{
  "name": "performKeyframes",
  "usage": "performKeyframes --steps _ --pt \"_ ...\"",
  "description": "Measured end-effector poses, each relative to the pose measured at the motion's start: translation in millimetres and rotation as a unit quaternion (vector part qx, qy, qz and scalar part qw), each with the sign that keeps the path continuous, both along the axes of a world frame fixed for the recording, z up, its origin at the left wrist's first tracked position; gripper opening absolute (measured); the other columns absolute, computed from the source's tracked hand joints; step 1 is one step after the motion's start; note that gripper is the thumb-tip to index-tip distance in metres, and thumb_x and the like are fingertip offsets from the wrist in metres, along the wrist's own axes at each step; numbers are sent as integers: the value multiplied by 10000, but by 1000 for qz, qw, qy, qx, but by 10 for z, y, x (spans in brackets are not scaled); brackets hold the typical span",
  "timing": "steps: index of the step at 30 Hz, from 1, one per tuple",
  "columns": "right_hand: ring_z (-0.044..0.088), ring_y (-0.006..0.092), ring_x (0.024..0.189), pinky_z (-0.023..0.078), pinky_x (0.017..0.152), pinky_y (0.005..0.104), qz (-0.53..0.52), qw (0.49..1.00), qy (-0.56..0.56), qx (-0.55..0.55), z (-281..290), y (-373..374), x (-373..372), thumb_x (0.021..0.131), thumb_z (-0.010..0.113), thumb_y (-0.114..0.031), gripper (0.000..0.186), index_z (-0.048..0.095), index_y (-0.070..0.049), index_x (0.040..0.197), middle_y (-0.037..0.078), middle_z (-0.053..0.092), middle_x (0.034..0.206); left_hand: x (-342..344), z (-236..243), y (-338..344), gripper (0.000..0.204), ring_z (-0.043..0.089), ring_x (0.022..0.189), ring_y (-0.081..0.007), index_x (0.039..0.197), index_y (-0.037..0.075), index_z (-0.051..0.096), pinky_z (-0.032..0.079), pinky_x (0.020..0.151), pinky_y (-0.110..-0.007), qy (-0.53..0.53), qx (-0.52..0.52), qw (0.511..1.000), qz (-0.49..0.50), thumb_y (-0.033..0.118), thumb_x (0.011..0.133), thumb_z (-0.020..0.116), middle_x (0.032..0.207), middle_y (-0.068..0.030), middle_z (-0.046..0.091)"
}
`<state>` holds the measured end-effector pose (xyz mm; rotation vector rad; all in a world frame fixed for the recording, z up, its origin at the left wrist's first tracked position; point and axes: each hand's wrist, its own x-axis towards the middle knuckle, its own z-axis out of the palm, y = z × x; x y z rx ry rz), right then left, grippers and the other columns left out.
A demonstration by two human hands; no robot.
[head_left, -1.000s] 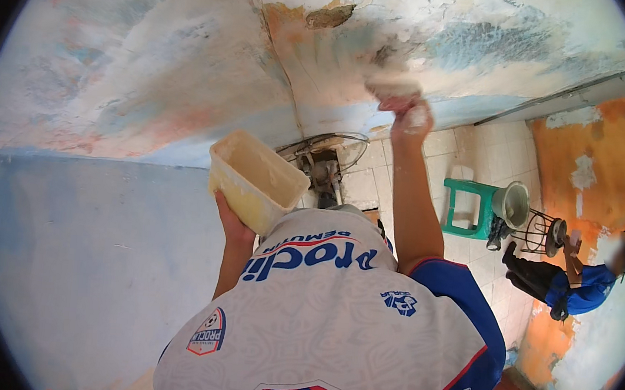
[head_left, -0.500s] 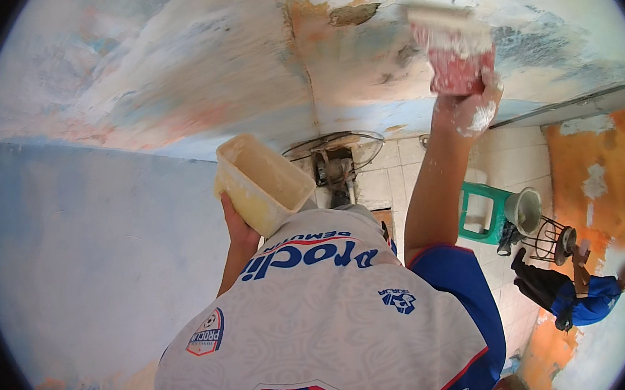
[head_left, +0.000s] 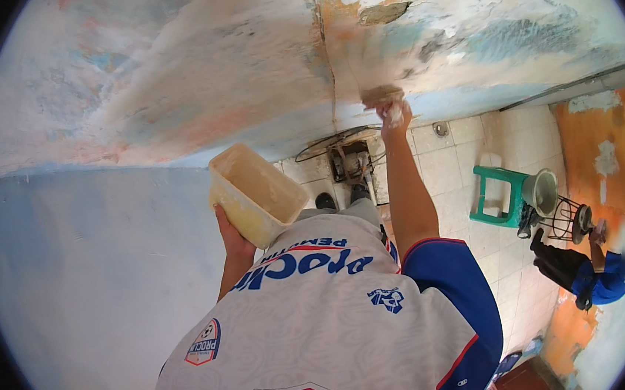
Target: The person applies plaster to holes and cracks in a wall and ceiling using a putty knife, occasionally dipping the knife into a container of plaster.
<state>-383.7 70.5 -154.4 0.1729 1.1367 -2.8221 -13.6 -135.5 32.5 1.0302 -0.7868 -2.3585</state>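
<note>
My left hand (head_left: 232, 227) is closed round the side of a pale yellow rectangular plastic tub (head_left: 246, 208), held tilted in front of my shirt. A thin coat of whitish residue lines the tub. My right hand (head_left: 395, 116), smeared white, is closed on a putty scraper (head_left: 382, 94). Seen at a slant, the scraper is low against the patchy painted wall (head_left: 210, 89), to the right of a vertical crack. Whether its whole edge touches the wall I cannot tell.
A chipped hole (head_left: 385, 13) breaks the wall higher up. Below are an opening with pipes (head_left: 351, 161) and loose cable. On the right stand a green plastic stool (head_left: 482, 196), a grey bucket (head_left: 543, 191) and a black metal stand (head_left: 567, 219). Another person (head_left: 580, 274) is beside an orange wall.
My right hand has swept the scraper down and leftward along the wall. The tub stays in my left hand, nearly in place. The view has shifted slightly.
</note>
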Motion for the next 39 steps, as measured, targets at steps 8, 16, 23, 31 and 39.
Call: performKeyframes --steps 8,16,23,31,39 --pt "660 294 753 557 795 486 94 946 308 -44 2984 191 -23 933 512 -218 227 592 -19 859 134 650 761 55 -105 -360 627 430 1331 -298 1480 132 320 383 1096 -456 40 22 998 -45 552 1014 315 1467 -98 424" --pt "656 303 941 535 894 481 4 988 138 -66 2861 368 727 880 472 -165 308 560 42 1091 176 642 1025 76 -221 -568 620 451 1314 -295 1463 126 347 392 1091 -451 39 40 998 -35 550 1011 338 1449 -105 445" --pt "558 246 525 534 559 347 -30 996 30 84 651 -315 771 926 517 -166 206 542 -10 793 100 542 608 383 -357 -743 628 446 1318 -299 1459 119 357 389 1090 -450 44 59 997 -29 548 1001 382 1445 -105 452" --pt "572 219 594 501 596 374 -78 989 119 45 2011 -721 195 925 591 -201 197 577 -56 792 93 591 684 618 -373 -758 628 447 1314 -297 1461 111 350 387 1092 -452 35 49 998 -5 539 1003 388 1446 -112 450" --pt "632 316 973 501 899 445 -42 979 185 -69 4114 -222 801 835 495 -142 266 644 57 930 161 665 958 387 -341 -768 607 457 1304 -296 1458 115 351 396 1084 -452 84 80 993 -12 525 1012 377 1446 -114 448"
